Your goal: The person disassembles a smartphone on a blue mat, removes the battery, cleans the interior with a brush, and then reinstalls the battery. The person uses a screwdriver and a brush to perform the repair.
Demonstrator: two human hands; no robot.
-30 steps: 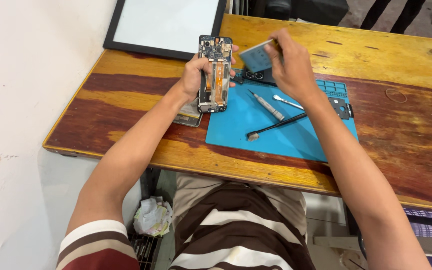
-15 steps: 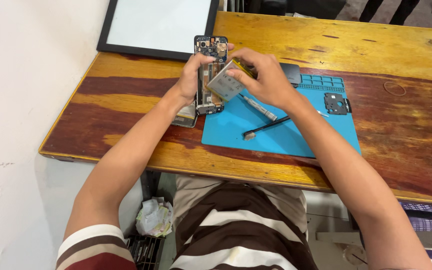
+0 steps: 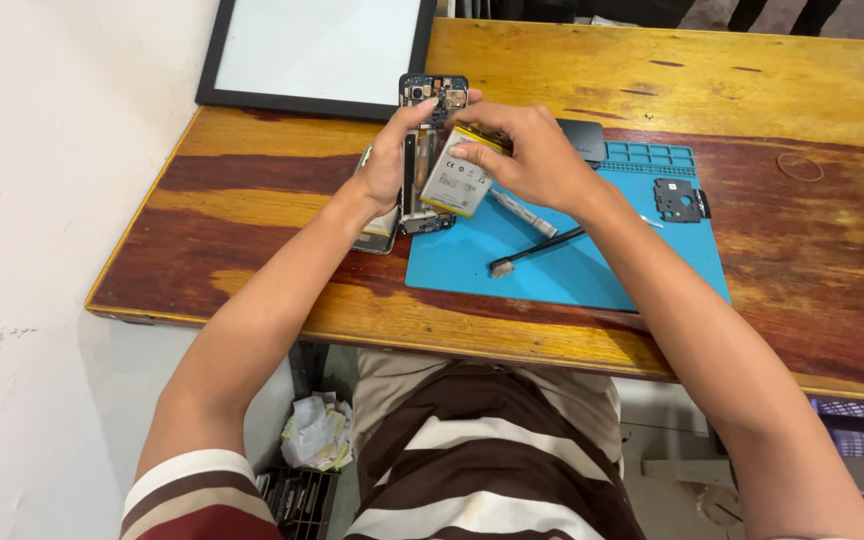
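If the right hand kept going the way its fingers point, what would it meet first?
The right hand points left, pressing the battery toward the opened phone held by the left hand. It would likely meet the phone frame first; depth is unclear.

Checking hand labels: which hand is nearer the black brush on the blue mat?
Right. The right hand holds the battery just above the black brush; the left hand grips the opened phone farther left, off the blue mat.
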